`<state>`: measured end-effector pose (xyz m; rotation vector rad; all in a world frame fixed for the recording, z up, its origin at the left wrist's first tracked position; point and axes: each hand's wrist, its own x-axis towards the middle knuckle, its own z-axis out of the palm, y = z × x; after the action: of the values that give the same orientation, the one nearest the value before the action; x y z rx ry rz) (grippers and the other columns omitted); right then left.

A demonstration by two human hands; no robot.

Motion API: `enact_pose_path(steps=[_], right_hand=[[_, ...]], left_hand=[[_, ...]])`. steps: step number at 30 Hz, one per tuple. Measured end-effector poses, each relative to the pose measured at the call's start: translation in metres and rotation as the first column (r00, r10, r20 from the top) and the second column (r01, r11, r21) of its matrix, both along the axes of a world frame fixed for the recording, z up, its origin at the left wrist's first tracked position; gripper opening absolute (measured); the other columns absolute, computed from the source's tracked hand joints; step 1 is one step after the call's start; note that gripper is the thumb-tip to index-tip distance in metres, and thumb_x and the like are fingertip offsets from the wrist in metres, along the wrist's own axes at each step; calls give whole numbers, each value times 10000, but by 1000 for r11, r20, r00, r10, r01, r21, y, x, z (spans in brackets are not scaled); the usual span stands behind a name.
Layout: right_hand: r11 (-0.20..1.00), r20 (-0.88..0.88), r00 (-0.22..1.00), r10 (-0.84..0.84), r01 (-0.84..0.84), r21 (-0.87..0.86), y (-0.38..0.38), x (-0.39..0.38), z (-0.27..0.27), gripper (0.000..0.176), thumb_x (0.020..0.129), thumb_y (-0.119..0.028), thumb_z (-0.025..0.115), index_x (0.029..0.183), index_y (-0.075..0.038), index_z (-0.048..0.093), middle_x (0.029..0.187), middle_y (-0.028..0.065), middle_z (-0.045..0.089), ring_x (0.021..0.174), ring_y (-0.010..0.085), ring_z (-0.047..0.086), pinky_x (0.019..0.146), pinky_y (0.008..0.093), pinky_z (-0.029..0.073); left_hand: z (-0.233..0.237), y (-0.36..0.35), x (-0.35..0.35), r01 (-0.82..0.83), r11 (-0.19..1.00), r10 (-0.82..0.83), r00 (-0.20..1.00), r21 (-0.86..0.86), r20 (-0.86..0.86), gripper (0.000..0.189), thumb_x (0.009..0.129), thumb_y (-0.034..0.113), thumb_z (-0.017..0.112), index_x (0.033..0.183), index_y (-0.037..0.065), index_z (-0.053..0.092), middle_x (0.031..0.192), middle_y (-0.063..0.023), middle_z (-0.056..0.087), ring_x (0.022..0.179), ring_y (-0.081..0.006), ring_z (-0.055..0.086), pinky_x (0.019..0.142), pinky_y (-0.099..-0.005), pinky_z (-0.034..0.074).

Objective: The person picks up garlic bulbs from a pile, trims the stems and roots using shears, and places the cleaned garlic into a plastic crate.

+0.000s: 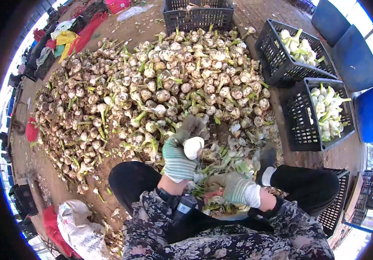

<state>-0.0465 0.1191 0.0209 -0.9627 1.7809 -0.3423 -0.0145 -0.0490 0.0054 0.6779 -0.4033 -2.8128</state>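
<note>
My left hand (179,152), in a green-and-white striped glove with dirty fingertips, is closed around a clean white garlic bulb (193,148). Just right of it and lower, my right hand (233,188) wears a similar glove, its fingers curled inward over the peelings between my knees. Something reddish shows by those fingers; I cannot tell what it is. Ahead of both hands spreads a large heap of soil-stained garlic bulbs (169,82) with short green stems. Loose garlic skins and leaf scraps (242,149) lie around and beyond my right hand.
Two black crates, one farther back (277,71) and one nearer (297,125), hold whitish garlic on the right. Another black crate (198,19) stands behind the heap. Blue panels (370,115) line the right side. A white sack (80,232) lies at lower left.
</note>
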Motion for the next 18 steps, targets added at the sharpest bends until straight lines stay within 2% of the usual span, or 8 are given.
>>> enact_pose_path(steps=[2,3,4,7,9,11,13,18], right_hand=[[855,139,919,-369,394,-338,6,-3,8,667,700,-325,688,1220,-11,413,1105,159,553,1078,223,504,927,317,373],[454,383,702,-600,693,-560,9,-6,11,725,695,-337,692,1255,-7,371,1133,164,536,1105,215,482,943,309,359],[510,62,834,-548,392,-766,5,-12,-11,782,699,-297,698,1296,7,295,1186,161,497,1156,211,432,961,298,341],[590,359,743,-565,668,-453,-4,-8,-12,597,755,-181,643,1248,7,364,1199,125,484,1108,209,466,957,307,352],[389,727,307,-614,919,-60,21,-34,-24,565,721,-182,686,1202,-30,430,1209,124,467,1071,202,476,877,314,422],[-101,990,-111,-91,990,102,49,-58,-21,558,718,-164,683,1194,-37,421,1251,128,427,1080,208,467,870,343,444],[-221,964,54,262,975,5,62,-88,8,676,687,-271,707,1235,-54,376,1297,115,374,1097,236,454,928,391,402],[118,565,176,-806,983,-138,28,-114,-92,625,813,-241,587,1322,-51,279,1053,109,585,875,173,585,805,348,465]], left_hand=[[3,10,-2,-1,988,5,1000,-156,26,409,772,98,430,1167,6,483,1109,-119,542,997,-226,534,793,-303,486],[1,16,0,52,970,-51,999,-236,12,404,776,92,433,1168,8,485,1106,-112,546,983,-206,538,793,-278,475],[-10,25,1,123,946,-101,991,-299,88,388,806,124,444,1177,20,484,1126,-90,538,964,-162,537,730,-262,481],[15,30,-2,204,959,-151,955,-197,254,455,845,293,504,1206,19,457,1174,-71,506,1066,-154,464,915,-295,372],[9,27,-6,26,878,84,974,-477,209,446,847,351,488,1166,40,481,1132,-53,519,1053,-157,464,899,-301,381],[9,11,-11,-115,871,263,930,-478,255,406,834,314,510,1140,47,495,1071,-46,537,940,-155,493,874,-295,364],[5,3,-8,-242,863,379,890,-443,253,370,819,270,528,1114,48,506,1029,-44,544,890,-156,499,839,-293,370],[-15,-5,-11,-196,901,336,879,-387,337,344,802,249,544,1080,48,518,988,-37,548,863,-157,504,781,-285,384]])
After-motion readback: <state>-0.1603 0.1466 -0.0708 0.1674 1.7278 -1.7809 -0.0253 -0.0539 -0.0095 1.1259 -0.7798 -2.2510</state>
